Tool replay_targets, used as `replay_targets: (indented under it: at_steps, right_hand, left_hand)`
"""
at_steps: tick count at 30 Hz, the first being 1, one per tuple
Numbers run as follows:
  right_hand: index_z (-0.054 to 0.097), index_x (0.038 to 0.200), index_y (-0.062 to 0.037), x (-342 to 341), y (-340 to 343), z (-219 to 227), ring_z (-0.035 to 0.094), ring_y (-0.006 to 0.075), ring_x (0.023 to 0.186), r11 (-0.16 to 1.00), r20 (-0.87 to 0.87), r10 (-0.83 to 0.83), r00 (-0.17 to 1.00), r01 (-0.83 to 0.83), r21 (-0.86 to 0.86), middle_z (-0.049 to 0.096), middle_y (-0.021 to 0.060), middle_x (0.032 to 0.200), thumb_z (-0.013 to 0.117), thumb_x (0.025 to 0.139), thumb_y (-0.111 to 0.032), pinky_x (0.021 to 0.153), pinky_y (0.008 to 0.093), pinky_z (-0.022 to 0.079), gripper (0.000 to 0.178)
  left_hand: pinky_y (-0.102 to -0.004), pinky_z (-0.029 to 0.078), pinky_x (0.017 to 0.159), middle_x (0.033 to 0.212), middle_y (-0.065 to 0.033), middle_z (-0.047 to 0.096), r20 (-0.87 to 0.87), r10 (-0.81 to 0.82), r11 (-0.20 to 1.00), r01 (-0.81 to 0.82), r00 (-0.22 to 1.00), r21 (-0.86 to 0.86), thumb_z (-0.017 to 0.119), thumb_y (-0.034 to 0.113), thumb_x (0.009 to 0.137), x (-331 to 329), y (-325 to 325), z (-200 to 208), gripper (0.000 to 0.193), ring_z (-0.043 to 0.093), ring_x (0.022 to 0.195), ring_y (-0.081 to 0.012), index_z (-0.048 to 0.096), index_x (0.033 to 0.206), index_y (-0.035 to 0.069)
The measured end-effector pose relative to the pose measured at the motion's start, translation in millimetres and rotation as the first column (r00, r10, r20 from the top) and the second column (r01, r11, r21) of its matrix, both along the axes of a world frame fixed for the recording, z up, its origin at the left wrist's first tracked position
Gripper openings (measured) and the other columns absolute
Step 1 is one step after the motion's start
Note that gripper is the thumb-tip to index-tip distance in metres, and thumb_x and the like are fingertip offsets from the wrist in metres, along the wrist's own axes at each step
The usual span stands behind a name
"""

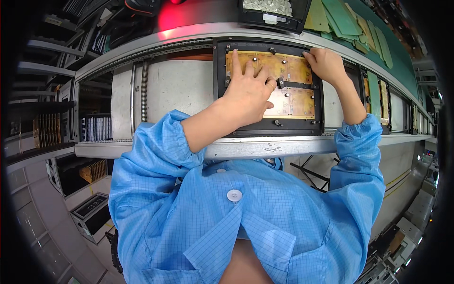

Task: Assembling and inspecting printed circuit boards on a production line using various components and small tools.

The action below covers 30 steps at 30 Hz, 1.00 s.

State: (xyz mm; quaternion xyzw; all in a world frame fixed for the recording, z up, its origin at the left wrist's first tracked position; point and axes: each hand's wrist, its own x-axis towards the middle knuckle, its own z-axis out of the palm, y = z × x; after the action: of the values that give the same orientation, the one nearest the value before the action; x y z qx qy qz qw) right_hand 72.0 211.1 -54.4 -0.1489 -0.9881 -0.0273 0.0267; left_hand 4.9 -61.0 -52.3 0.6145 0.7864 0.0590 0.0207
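Observation:
A black frame lies across the metal rails in front of me. Set in it are yellow-brown circuit boards, an upper one and a lower one, with small black knobs around the rim and one black latch in the middle. My left hand rests over the left part of the boards, its fingers spread, and hides some of them. At the frame's upper right corner, my right hand is closed, thumb and fingers pressed together. Whatever it pinches there is hidden by the fingers.
Behind the far rail stands a black bin of small whitish pieces. Green and yellowish sheets lie in a loose pile at the far right. Further frames sit along the rails to the right. The near metal rail runs against my front.

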Motion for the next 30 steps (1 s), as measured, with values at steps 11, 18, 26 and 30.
replay_targets:
  at_steps: [11,18,26,30]
  right_hand:
    - [0.057,0.09,-0.0074,65.8,-39.2,18.8,0.057,0.0285,0.098,0.958,0.017,0.276,0.961,-0.276,0.077,0.056,0.0097,0.101,0.069,0.086,-0.032,0.073,0.0388,0.049,0.028]
    - [0.064,0.079,-0.0005,65.7,-33.8,0.2,0.051,0.0258,0.103,0.946,-0.167,0.324,0.931,-0.315,0.079,0.055,0.0079,0.112,0.064,0.09,-0.019,0.088,0.0395,0.038,0.021]
    - [0.065,0.08,0.0001,70.4,-50.7,11.9,0.051,0.0272,0.105,0.98,-0.102,0.155,0.983,-0.139,0.145,0.055,0.0088,0.11,0.063,0.092,-0.019,0.088,0.0397,0.038,0.023]
    - [0.059,0.095,-0.0003,113.2,-58.1,47.2,0.054,0.0328,0.099,0.93,-0.151,0.117,0.982,-0.162,-0.33,0.054,0.0118,0.107,0.069,0.085,-0.009,0.085,0.0387,0.046,0.017]
  left_hand:
    - [-0.0688,0.001,0.115,0.151,-0.0126,0.042,0.187,-0.048,0.996,0.033,0.981,0.082,0.07,0.039,0.085,-19.6,-30.2,-11.4,0.073,0.033,0.143,-0.031,0.046,0.143,0.002]
    - [-0.0657,0.0,0.117,0.15,-0.0146,0.043,0.134,-0.059,0.998,0.053,0.989,0.043,0.071,0.037,0.084,-15.5,-27.3,-13.4,0.072,0.036,0.142,-0.0336,0.047,0.141,-0.001]
    - [-0.0612,0.003,0.119,0.147,-0.0125,0.047,0.132,-0.073,0.995,0.063,0.989,0.081,0.067,0.039,0.087,-23.7,-31.1,-11.5,0.068,0.038,0.141,-0.0307,0.048,0.141,0.002]
    - [-0.0587,0.007,0.12,0.138,-0.0106,0.055,0.336,-0.104,0.97,0.022,0.936,0.24,0.07,0.028,0.085,-42.2,-65.0,8.8,0.054,0.041,0.139,-0.028,0.056,0.132,0.005]
